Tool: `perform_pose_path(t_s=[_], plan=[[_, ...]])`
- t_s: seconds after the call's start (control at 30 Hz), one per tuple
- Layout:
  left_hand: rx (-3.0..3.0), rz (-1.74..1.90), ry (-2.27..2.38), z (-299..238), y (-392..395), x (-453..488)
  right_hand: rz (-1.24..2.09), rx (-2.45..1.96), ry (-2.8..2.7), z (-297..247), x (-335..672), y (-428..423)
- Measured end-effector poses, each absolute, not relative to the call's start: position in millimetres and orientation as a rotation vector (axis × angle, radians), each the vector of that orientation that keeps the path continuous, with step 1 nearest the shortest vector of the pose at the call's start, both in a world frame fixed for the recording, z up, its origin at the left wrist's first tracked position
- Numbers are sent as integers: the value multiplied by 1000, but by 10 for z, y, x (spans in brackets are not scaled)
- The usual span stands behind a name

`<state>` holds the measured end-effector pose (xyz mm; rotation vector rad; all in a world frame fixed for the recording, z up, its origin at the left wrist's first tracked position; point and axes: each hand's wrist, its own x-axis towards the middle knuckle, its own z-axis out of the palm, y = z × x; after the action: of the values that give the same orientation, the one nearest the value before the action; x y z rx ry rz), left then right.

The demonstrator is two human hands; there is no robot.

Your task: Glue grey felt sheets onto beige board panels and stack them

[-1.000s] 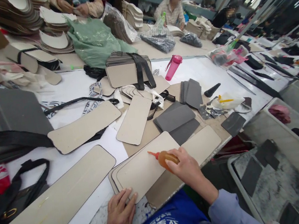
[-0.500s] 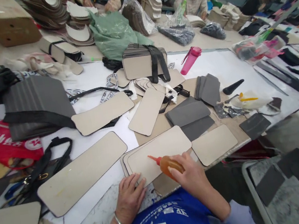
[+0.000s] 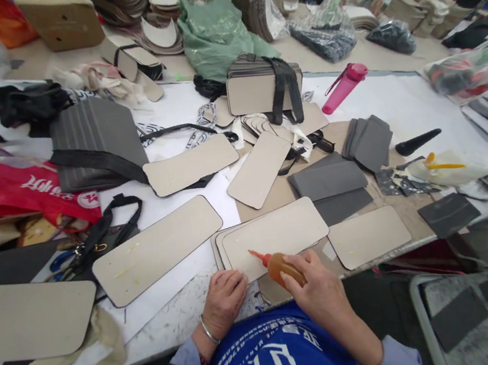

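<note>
My right hand (image 3: pixel 315 286) is closed round an amber glue bottle (image 3: pixel 281 265); its red nozzle touches the near edge of a beige rounded board (image 3: pixel 281 231). That board lies on top of another like it at the table's front edge. My left hand (image 3: pixel 224 299) rests flat on the board's near left corner, fingers stretched out. A smaller beige board (image 3: pixel 369 236) lies just to the right of the bottle. A longer beige board (image 3: pixel 156 248) lies to the left.
Grey felt pieces (image 3: pixel 327 180) and more beige boards (image 3: pixel 259 169) lie beyond. A strapped bundle of boards (image 3: pixel 262 91), a pink bottle (image 3: pixel 344 87), a red bag (image 3: pixel 18 184), and black scissors (image 3: pixel 69 260) crowd the table. People sit at the far side. A tray (image 3: pixel 465 313) stands at lower right.
The view has swung left and down. The glue nozzle has travelled from the middle of the board toward its near left edge. My left hand stays on the board's corner.
</note>
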<state>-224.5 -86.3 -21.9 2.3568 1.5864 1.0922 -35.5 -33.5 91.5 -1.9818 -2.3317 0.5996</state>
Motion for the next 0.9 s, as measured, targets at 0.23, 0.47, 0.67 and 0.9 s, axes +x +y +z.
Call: perform_pose_path(t_s=[0.23, 0.47, 0.67, 0.9], plan=[[2397, 1088, 1571, -206, -861, -2248, 417, -2214, -2208, 940, 130, -97], [2455, 1024, 1560, -185, -847, -2259, 260, -2429, -2079, 981, 609, 191], [2473, 1024, 1535, -144, -835, -2245, 164, -2463, -2071, 983, 770, 296], [2459, 1020, 1522, -183, -868, -2266, 325, -2288, -2152, 978, 407, 43]])
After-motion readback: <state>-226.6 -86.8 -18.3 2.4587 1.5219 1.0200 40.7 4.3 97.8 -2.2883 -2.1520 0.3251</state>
